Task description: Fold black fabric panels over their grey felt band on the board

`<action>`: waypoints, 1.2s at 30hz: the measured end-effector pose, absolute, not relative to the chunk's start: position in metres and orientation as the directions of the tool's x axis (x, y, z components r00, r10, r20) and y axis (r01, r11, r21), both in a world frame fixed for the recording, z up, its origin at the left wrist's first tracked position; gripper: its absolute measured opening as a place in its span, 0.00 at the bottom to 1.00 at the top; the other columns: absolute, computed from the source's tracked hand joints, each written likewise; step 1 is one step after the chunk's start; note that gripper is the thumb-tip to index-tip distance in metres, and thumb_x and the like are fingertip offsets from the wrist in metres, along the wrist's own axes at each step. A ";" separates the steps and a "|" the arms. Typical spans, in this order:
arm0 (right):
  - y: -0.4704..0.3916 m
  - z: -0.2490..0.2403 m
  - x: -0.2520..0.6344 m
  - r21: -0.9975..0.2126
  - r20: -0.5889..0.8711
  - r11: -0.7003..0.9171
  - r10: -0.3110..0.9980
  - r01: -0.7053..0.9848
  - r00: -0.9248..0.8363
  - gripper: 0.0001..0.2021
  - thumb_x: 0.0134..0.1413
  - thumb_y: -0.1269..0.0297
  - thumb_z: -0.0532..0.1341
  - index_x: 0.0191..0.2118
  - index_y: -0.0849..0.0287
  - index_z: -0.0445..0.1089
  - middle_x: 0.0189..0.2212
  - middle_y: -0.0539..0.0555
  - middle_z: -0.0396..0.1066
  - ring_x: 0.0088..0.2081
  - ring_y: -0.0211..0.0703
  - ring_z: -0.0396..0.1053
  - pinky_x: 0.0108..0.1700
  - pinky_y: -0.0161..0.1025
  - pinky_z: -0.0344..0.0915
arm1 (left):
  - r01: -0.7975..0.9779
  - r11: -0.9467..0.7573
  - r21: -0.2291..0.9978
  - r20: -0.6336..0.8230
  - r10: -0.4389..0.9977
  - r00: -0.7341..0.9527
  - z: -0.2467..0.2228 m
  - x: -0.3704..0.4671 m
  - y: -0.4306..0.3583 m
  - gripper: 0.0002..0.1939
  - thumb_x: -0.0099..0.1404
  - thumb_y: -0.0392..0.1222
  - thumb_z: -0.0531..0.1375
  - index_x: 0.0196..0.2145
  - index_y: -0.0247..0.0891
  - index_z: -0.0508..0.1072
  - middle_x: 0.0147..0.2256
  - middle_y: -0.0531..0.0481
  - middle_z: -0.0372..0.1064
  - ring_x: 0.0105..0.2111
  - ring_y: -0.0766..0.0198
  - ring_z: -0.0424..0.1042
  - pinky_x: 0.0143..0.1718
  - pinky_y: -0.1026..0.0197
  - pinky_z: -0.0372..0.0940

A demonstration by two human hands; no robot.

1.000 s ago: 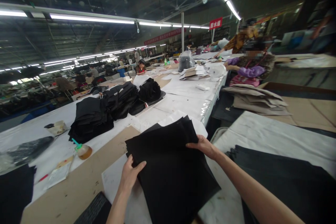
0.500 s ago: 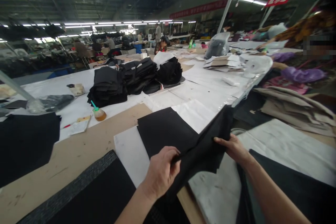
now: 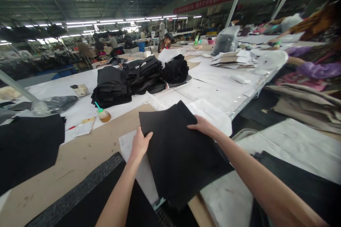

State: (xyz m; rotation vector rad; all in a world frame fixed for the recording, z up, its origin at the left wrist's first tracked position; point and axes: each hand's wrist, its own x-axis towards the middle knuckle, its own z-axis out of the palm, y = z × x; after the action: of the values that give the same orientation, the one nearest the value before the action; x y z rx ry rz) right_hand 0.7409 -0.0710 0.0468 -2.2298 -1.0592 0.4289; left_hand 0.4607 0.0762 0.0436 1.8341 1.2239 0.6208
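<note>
A black fabric panel (image 3: 181,152) spreads between my two hands, over the near edge of the table. My left hand (image 3: 141,141) grips its left edge, thumb on top and fingers beneath. On the upper right edge my right hand (image 3: 203,126) pinches the same panel, its fingers partly hidden under the cloth. White paper (image 3: 126,143) shows beside and under the panel. To the left of my forearm lies a stack of black pieces with a speckled grey edge (image 3: 87,181). A small teal thing (image 3: 159,203), perhaps a clip, peeks out below the panel.
Bundles of black cloth (image 3: 112,84) stand farther back on the white-covered table. A glue bottle with a green nozzle (image 3: 103,114) sits left of centre, near a notepad (image 3: 84,127). More black pieces (image 3: 29,145) lie at far left. Beige pieces (image 3: 303,108) are heaped right, near a co-worker's purple sleeve (image 3: 319,70).
The black panel, folded and raised at the right before, now lies spread out flatter. My left hand has moved left and up to its left edge; my right hand has moved left.
</note>
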 end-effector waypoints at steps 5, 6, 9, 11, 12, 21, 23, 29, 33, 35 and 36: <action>-0.064 0.023 0.705 -0.389 0.222 -0.524 0.745 0.758 0.629 0.37 0.56 0.63 0.64 0.68 0.69 0.51 0.66 0.75 0.50 0.66 0.72 0.47 0.61 0.65 0.51 | 0.765 -0.418 0.490 0.110 0.900 0.422 0.030 0.430 0.069 0.33 0.63 0.45 0.65 0.63 0.40 0.59 0.54 0.35 0.66 0.55 0.43 0.68 0.46 0.49 0.69; -0.066 0.022 0.696 -0.339 0.286 -0.492 0.758 0.802 0.586 0.37 0.58 0.64 0.62 0.69 0.66 0.47 0.68 0.73 0.45 0.68 0.71 0.41 0.63 0.67 0.47 | 0.770 -0.462 0.441 0.139 0.882 0.450 0.029 0.417 0.065 0.33 0.65 0.46 0.63 0.64 0.42 0.58 0.54 0.37 0.66 0.54 0.45 0.69 0.44 0.51 0.69; -0.069 0.014 0.661 -0.217 0.427 -0.281 0.834 0.935 0.350 0.32 0.63 0.62 0.56 0.70 0.59 0.47 0.68 0.65 0.48 0.68 0.63 0.45 0.64 0.61 0.51 | 0.718 -0.477 0.506 0.169 0.872 0.460 0.026 0.361 0.058 0.27 0.67 0.46 0.60 0.62 0.45 0.59 0.52 0.43 0.67 0.47 0.54 0.72 0.43 0.55 0.69; -0.069 0.004 0.633 -0.207 0.388 -0.089 0.907 0.974 0.165 0.29 0.66 0.59 0.53 0.70 0.56 0.49 0.67 0.62 0.53 0.67 0.58 0.50 0.64 0.56 0.54 | 0.697 -0.422 0.580 0.162 0.898 0.409 0.024 0.314 0.055 0.22 0.69 0.46 0.59 0.58 0.44 0.63 0.50 0.45 0.69 0.43 0.58 0.73 0.43 0.56 0.69; -0.068 -0.002 0.619 -0.214 0.340 -0.006 0.937 0.977 0.080 0.28 0.67 0.57 0.52 0.69 0.55 0.50 0.68 0.60 0.53 0.67 0.57 0.50 0.64 0.56 0.53 | 0.697 -0.393 0.600 0.156 0.912 0.379 0.023 0.289 0.053 0.19 0.69 0.47 0.58 0.56 0.44 0.65 0.48 0.46 0.70 0.42 0.59 0.73 0.43 0.57 0.69; -0.069 -0.024 0.595 -0.202 0.224 0.096 0.973 0.975 -0.049 0.25 0.68 0.56 0.50 0.67 0.54 0.56 0.69 0.57 0.51 0.69 0.54 0.47 0.68 0.57 0.45 | 0.740 -0.636 0.218 0.203 0.771 0.603 0.004 0.170 0.008 0.18 0.73 0.47 0.53 0.56 0.44 0.69 0.55 0.44 0.69 0.56 0.52 0.65 0.58 0.47 0.61; -0.067 -0.017 0.581 -0.196 0.247 0.072 0.969 0.978 -0.022 0.24 0.69 0.57 0.49 0.65 0.56 0.59 0.68 0.60 0.54 0.68 0.57 0.51 0.66 0.59 0.49 | 0.717 -0.687 0.113 0.188 0.724 0.664 -0.001 0.165 -0.007 0.20 0.73 0.46 0.53 0.61 0.46 0.66 0.61 0.45 0.64 0.62 0.51 0.61 0.60 0.46 0.58; -0.042 0.009 0.456 -0.358 0.217 0.130 0.975 0.925 -0.053 0.23 0.68 0.56 0.51 0.64 0.59 0.59 0.57 0.62 0.67 0.56 0.55 0.66 0.57 0.49 0.67 | 0.682 -0.730 0.041 0.191 0.676 0.712 -0.008 0.139 -0.021 0.24 0.74 0.47 0.52 0.65 0.46 0.60 0.66 0.48 0.57 0.65 0.54 0.56 0.62 0.47 0.57; -0.029 0.004 0.396 -0.336 0.222 0.071 0.975 0.939 0.005 0.29 0.64 0.57 0.57 0.67 0.57 0.52 0.50 0.65 0.69 0.50 0.58 0.69 0.47 0.52 0.73 | 0.665 -0.745 0.054 0.208 0.659 0.722 -0.009 0.116 -0.027 0.24 0.73 0.46 0.54 0.64 0.46 0.61 0.65 0.48 0.59 0.64 0.55 0.59 0.62 0.48 0.58; -0.030 -0.002 0.390 -0.386 0.192 0.017 0.980 0.922 0.062 0.30 0.63 0.61 0.58 0.68 0.56 0.50 0.49 0.64 0.68 0.45 0.54 0.71 0.43 0.49 0.73 | 0.668 -0.741 0.070 0.211 0.666 0.716 -0.010 0.106 -0.036 0.24 0.73 0.46 0.54 0.64 0.45 0.61 0.64 0.48 0.60 0.63 0.55 0.60 0.62 0.49 0.59; -0.033 -0.004 0.391 -0.429 0.165 0.008 0.984 0.903 0.069 0.30 0.62 0.63 0.58 0.68 0.56 0.49 0.48 0.62 0.68 0.42 0.51 0.72 0.43 0.48 0.73 | 0.669 -0.738 0.083 0.211 0.669 0.712 -0.010 0.102 -0.040 0.24 0.73 0.47 0.54 0.64 0.44 0.61 0.64 0.48 0.60 0.63 0.55 0.60 0.62 0.49 0.59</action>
State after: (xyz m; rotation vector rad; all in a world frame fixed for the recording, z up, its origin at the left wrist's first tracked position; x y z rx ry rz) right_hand 0.3912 -0.0329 -0.0038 -1.9329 -1.8713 0.2567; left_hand 0.1015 -0.0404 -0.0102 2.9065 1.1361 0.3590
